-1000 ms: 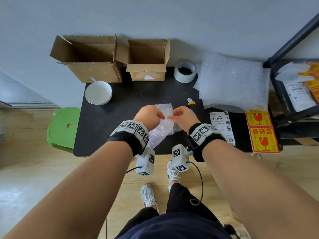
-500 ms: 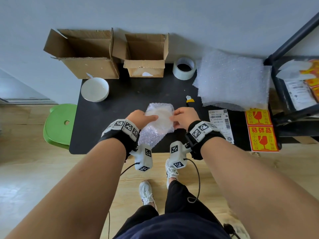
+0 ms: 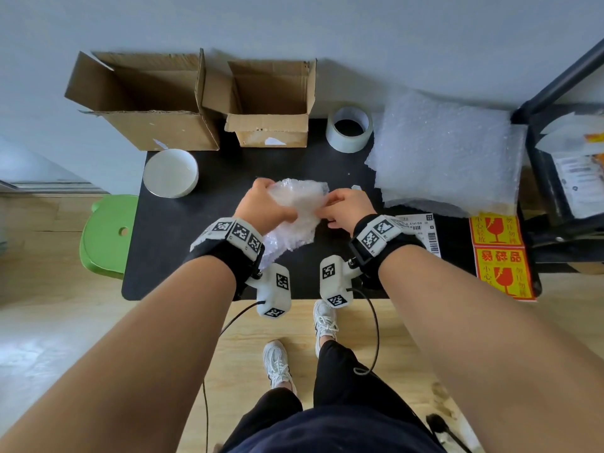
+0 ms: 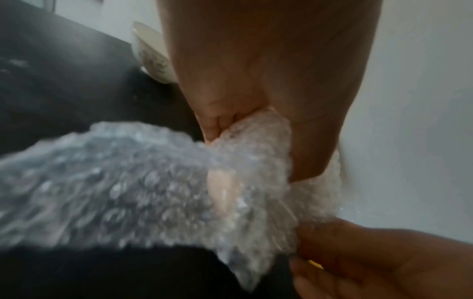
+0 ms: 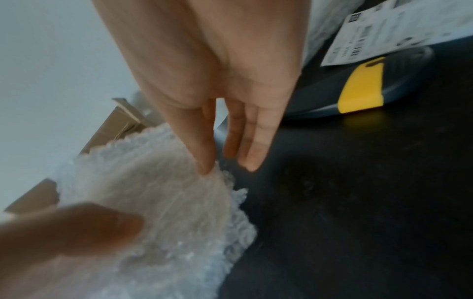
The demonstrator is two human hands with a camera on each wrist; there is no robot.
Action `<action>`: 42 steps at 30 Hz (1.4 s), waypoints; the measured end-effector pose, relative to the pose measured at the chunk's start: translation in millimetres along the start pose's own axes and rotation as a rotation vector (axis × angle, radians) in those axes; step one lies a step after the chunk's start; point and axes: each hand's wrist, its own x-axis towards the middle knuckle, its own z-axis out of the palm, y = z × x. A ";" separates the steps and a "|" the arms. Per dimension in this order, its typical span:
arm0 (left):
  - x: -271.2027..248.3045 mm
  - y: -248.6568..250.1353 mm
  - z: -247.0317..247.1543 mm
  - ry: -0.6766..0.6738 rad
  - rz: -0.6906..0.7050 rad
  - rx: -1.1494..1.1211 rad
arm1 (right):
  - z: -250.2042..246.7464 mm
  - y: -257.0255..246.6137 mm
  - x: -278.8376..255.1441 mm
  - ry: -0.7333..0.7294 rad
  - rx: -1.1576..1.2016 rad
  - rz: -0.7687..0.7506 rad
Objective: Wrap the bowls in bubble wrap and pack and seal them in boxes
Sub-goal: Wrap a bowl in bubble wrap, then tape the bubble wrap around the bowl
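A bowl swathed in translucent bubble wrap (image 3: 299, 204) is held just above the middle of a black table (image 3: 183, 250), its pale curved body showing faintly through the crumpled sheet, a loose tail of wrap trailing toward the person. The left hand (image 3: 263, 206) grips the bundle's left side, fingers curled into the plastic; the right hand (image 3: 346, 207) pinches the wrap at the right edge, thumb pressed on the covered bowl while the other fingers (image 5: 253, 141) point straight down beside it. A second, unwrapped white bowl (image 3: 170, 173) sits at the table's far left. Behind it stand two open cardboard boxes (image 3: 157, 103), the smaller one (image 3: 271, 106) next to a roll of clear tape (image 3: 349, 129). A stack of bubble wrap sheets (image 3: 447, 152) lies at right, near a shipping label (image 3: 421, 230) and red-and-yellow fragile stickers (image 3: 501, 256).
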 end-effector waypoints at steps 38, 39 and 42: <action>-30.4 -8.9 3.7 -0.059 0.550 0.964 | -12.5 6.1 -24.6 0.237 -0.335 -0.113; -31.3 -6.5 3.9 -0.048 0.545 0.946 | -14.8 10.3 -30.2 0.260 -0.350 -0.120; -32.5 3.9 6.4 -0.020 0.565 0.943 | -24.2 25.2 -48.1 0.303 -0.397 -0.124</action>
